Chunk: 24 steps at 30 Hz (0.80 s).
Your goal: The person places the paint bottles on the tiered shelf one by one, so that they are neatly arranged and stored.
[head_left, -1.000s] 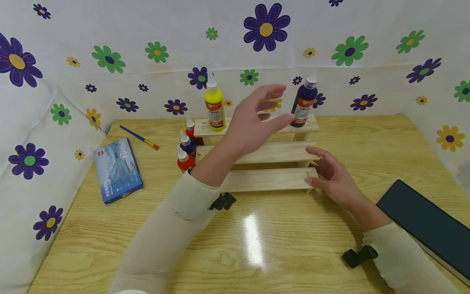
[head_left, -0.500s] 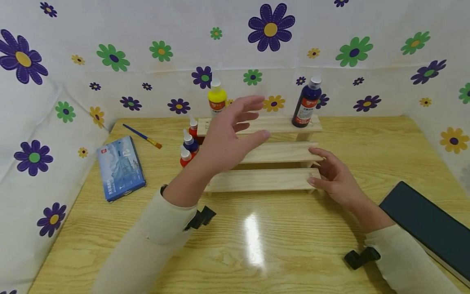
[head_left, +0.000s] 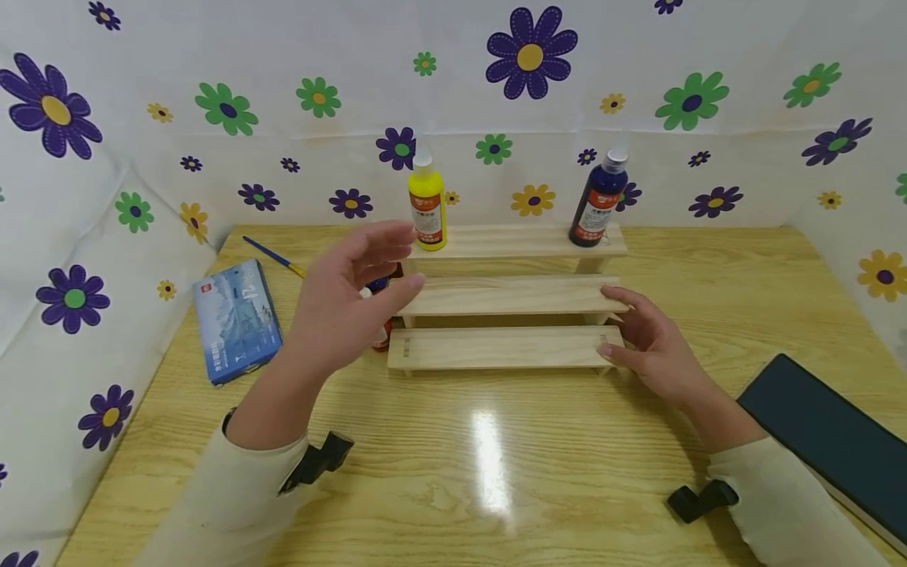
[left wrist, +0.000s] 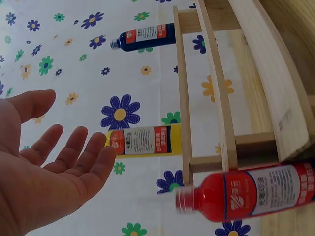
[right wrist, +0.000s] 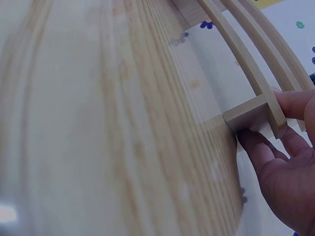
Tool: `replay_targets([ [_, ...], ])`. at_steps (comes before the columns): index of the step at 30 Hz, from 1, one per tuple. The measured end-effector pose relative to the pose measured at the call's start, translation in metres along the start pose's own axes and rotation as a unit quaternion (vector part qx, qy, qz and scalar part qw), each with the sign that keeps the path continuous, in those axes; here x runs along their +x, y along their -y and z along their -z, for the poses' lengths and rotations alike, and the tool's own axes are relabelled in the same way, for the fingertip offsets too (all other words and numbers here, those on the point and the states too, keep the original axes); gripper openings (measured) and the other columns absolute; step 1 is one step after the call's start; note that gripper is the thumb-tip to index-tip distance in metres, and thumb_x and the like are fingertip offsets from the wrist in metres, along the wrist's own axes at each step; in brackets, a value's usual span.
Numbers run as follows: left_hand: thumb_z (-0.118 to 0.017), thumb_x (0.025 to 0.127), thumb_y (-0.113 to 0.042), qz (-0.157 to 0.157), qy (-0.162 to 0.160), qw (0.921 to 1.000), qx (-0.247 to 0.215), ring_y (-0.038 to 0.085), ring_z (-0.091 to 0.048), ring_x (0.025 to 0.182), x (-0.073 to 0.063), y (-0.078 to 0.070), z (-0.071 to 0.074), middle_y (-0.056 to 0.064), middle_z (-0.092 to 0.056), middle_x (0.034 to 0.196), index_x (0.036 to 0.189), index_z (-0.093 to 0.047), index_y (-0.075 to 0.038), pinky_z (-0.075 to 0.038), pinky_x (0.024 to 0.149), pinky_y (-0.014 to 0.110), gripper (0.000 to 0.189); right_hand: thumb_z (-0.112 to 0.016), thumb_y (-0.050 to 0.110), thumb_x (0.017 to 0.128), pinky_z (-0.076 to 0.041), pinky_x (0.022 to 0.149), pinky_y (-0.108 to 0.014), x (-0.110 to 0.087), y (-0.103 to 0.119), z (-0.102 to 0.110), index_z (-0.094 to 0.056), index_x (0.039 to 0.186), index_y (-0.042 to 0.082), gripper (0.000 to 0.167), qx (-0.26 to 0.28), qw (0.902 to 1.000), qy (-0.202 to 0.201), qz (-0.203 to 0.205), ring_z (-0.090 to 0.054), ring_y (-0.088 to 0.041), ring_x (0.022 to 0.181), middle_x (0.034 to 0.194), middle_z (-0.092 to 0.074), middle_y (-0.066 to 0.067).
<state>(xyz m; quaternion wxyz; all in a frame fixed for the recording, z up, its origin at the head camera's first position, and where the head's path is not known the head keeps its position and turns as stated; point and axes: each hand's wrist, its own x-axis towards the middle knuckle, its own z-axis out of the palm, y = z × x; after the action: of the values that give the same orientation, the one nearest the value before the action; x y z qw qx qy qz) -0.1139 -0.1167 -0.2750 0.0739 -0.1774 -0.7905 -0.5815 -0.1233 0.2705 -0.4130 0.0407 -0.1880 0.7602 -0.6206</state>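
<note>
A three-step wooden rack stands on the table. My right hand grips its right end, thumb on the lowest step's end and fingers curled by the middle step, seen closer in the right wrist view. Left of the rack, my left hand hangs with loosely bent fingers, holding nothing. The hand partly covers the bottles standing there; one, a red paint bottle, shows in the left wrist view. On the top step, a yellow paint bottle stands at the left and a dark blue paint bottle at the right.
A blue box lies on the left of the table, with a paintbrush behind it. At the right lies a long dark box. A flowered cloth hangs behind and along the sides.
My left hand has moved left and down, from beside the dark blue bottle, past the yellow one, to the rack's left end. My right hand has kept its grip there.
</note>
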Motion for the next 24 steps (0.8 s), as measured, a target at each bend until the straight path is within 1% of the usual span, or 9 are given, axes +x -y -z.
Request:
replay_targets([
  [3, -0.072, 0.093, -0.005, 0.018, -0.024, 0.9995, 0.009, 0.020, -0.058, 0.118, -0.006, 0.007, 0.011, 0.000, -0.063, 0.127, 0.132, -0.060, -0.004, -0.046, 0.102, 0.035, 0.041, -0.062, -0.018, 0.089, -0.048, 0.095, -0.022, -0.001, 0.001, 0.000, -0.036, 0.154, 0.009, 0.075, -0.005, 1.0000, -0.002, -0.001, -0.053, -0.028, 0.125, 0.145, -0.047, -0.012],
  [8, -0.072, 0.093, -0.005, 0.062, -0.057, 0.9963, 0.015, 0.020, -0.057, 0.118, -0.014, 0.018, 0.023, 0.002, -0.063, 0.126, 0.129, -0.061, -0.002, -0.045, 0.103, 0.036, 0.038, -0.062, -0.019, 0.089, -0.048, 0.095, -0.022, -0.003, 0.000, 0.000, -0.036, 0.153, 0.008, 0.075, 0.000, 1.0000, -0.005, 0.002, -0.054, -0.024, 0.124, 0.143, -0.049, -0.010],
  [12, -0.072, 0.093, -0.011, 0.092, -0.076, 0.9917, 0.047, 0.018, -0.055, 0.119, -0.017, 0.028, 0.030, 0.002, -0.062, 0.128, 0.130, -0.061, -0.005, -0.045, 0.103, 0.038, 0.039, -0.062, -0.019, 0.089, -0.047, 0.095, -0.022, -0.003, -0.001, 0.000, -0.036, 0.154, 0.009, 0.075, 0.003, 1.0000, -0.006, 0.005, -0.053, -0.021, 0.125, 0.143, -0.049, -0.008],
  [15, -0.072, 0.094, -0.016, 0.120, -0.074, 0.9876, 0.069, 0.020, -0.055, 0.120, -0.019, 0.036, 0.034, 0.002, -0.061, 0.130, 0.131, -0.062, -0.007, -0.045, 0.103, 0.040, 0.039, -0.061, -0.020, 0.089, -0.048, 0.095, -0.022, -0.003, -0.001, 0.000, -0.036, 0.154, 0.009, 0.075, 0.007, 0.9999, -0.006, 0.006, -0.053, -0.020, 0.125, 0.143, -0.049, -0.007],
  [18, -0.074, 0.094, -0.023, 0.157, -0.055, 0.9828, 0.081, 0.023, -0.055, 0.120, -0.021, 0.047, 0.036, 0.003, -0.060, 0.129, 0.130, -0.062, -0.009, -0.045, 0.103, 0.042, 0.041, -0.061, -0.020, 0.089, -0.048, 0.094, -0.022, -0.002, 0.000, 0.000, -0.036, 0.153, 0.008, 0.075, 0.008, 0.9999, -0.005, 0.005, -0.054, -0.018, 0.124, 0.143, -0.050, -0.006],
  [20, -0.074, 0.093, -0.026, 0.175, -0.043, 0.9797, 0.088, 0.024, -0.055, 0.119, -0.022, 0.056, 0.037, 0.003, -0.060, 0.129, 0.130, -0.063, -0.010, -0.045, 0.102, 0.043, 0.042, -0.062, -0.019, 0.089, -0.047, 0.095, -0.022, -0.002, 0.000, 0.000, -0.036, 0.153, 0.009, 0.075, 0.004, 1.0000, -0.005, 0.004, -0.054, -0.016, 0.123, 0.143, -0.050, -0.006],
  [22, -0.074, 0.093, -0.027, 0.182, -0.037, 0.9779, 0.095, 0.025, -0.055, 0.118, -0.023, 0.064, 0.036, 0.004, -0.059, 0.129, 0.130, -0.063, -0.010, -0.046, 0.101, 0.043, 0.042, -0.062, -0.019, 0.089, -0.047, 0.095, -0.021, -0.001, 0.000, -0.001, -0.036, 0.154, 0.009, 0.075, 0.002, 1.0000, -0.004, 0.003, -0.054, -0.014, 0.124, 0.144, -0.049, -0.007],
  [24, -0.073, 0.094, -0.025, 0.178, -0.036, 0.9783, 0.100, 0.025, -0.056, 0.117, -0.023, 0.072, 0.035, 0.005, -0.059, 0.128, 0.129, -0.064, -0.008, -0.047, 0.100, 0.044, 0.040, -0.062, -0.019, 0.089, -0.047, 0.095, -0.022, 0.000, -0.001, -0.001, -0.036, 0.154, 0.009, 0.074, 0.001, 1.0000, -0.003, 0.005, -0.054, -0.014, 0.124, 0.144, -0.049, -0.007],
])
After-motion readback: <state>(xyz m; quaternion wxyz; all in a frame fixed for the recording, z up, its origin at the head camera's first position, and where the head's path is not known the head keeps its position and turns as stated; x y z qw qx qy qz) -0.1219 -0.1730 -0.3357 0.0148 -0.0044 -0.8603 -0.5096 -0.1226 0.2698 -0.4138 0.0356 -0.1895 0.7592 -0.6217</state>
